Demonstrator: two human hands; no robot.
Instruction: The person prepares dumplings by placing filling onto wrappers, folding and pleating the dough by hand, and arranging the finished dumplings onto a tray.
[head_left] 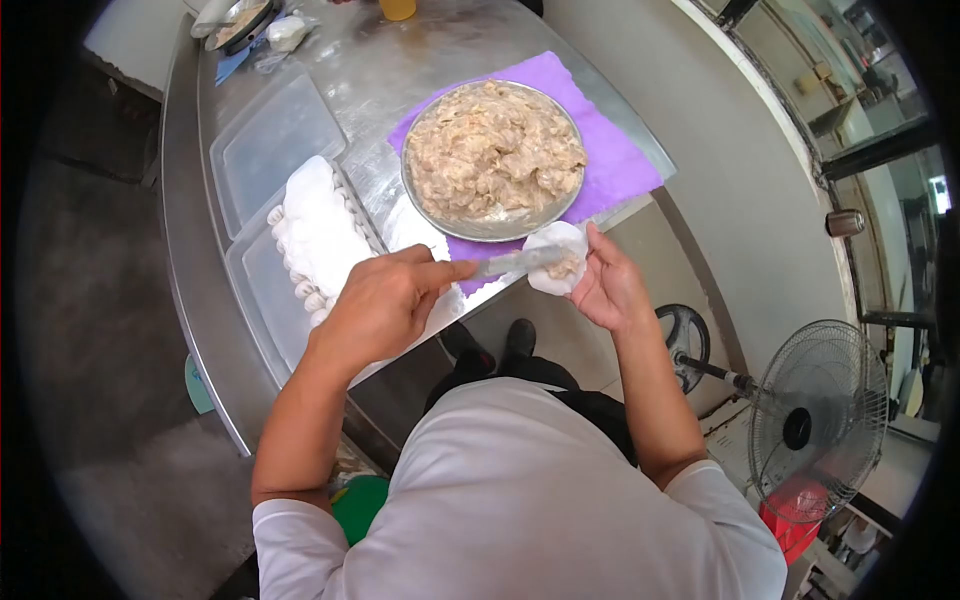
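My left hand [380, 305] is closed around the handle of a flat metal spatula [508, 263], its blade lying against a round white dumpling wrapper [552, 234]. The wrapper rests on the fingers of my right hand [612, 287], with the thumb at its edge. A small dab of minced filling [565, 267] sits on the wrapper by the blade's tip. Just beyond both hands stands a round metal bowl [408, 190] heaped with pale minced filling [495, 150]. Beside my left hand, pleated dumplings [290, 262] line the sides of a white, floury-looking mass [322, 225].
The dumplings are in a clear plastic tray [262, 290], with another plastic tray or lid [275, 140] behind it. A purple cloth [610, 160] lies under the bowl on the steel table [375, 95]. A standing fan [815, 420] is at my right, near the wall.
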